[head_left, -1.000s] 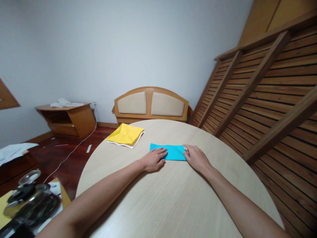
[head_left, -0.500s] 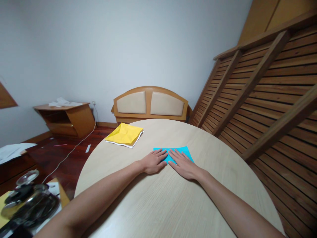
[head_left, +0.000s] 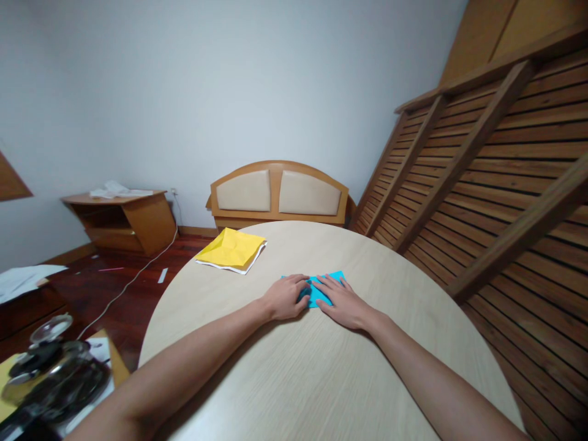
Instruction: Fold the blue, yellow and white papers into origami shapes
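A folded blue paper point(head_left: 318, 290) lies flat on the round light-wood table point(head_left: 321, 380). My left hand point(head_left: 285, 298) rests on its left end, fingers pressing down. Over the paper's right part lies my right hand point(head_left: 342, 303), palm down with the fingers spread. Both hands sit side by side and hide most of the sheet, so only a small patch between and above the fingers shows. A folded yellow paper point(head_left: 232, 249) with a white underside lies at the table's far left edge, well away from both hands.
A wooden headboard point(head_left: 278, 195) stands against the wall behind the table. Slatted wooden panels point(head_left: 496, 184) lean along the right. A low wooden cabinet point(head_left: 124, 220) is at the back left. A glass pot with a lid point(head_left: 55, 367) sits at the lower left.
The blue paper looks shorter than a second ago. My right hand has slid left from the paper's right end until it lies next to my left hand. The left hand has barely moved.
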Available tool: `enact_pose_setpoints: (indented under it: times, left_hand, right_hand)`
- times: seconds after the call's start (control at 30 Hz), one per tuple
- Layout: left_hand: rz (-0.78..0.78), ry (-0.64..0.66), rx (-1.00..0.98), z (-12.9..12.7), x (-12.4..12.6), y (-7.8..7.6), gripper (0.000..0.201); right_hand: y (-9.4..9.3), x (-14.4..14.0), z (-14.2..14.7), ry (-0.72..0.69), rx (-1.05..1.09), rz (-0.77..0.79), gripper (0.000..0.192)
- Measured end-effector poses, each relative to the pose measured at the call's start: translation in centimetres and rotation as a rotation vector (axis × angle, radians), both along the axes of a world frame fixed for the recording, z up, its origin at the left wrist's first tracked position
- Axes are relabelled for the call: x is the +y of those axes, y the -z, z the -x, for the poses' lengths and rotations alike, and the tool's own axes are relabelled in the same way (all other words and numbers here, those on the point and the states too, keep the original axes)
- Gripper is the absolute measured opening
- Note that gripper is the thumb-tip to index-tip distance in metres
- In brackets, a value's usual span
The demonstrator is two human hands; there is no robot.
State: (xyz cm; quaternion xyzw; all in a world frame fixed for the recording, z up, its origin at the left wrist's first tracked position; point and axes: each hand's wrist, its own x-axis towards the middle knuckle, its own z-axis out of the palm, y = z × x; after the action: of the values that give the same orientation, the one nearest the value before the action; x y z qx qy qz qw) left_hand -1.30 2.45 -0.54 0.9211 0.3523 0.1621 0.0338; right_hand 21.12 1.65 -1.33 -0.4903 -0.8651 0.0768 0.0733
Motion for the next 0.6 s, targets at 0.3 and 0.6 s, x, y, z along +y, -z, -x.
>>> enact_pose_setpoints:
  times: [0.3,0.6]
  left_hand:
    - [0.242,0.057,0.156,0.7,0.0,0.2,0.070]
    - [0.164,0.006,0.080,0.7,0.1,0.6,0.067]
  right_hand:
    - [0.6,1.1,-1.6,0.223,-0.044,0.090,0.079]
    - [0.0,0.8,-2.0,0.094,0.021,-0.148,0.061]
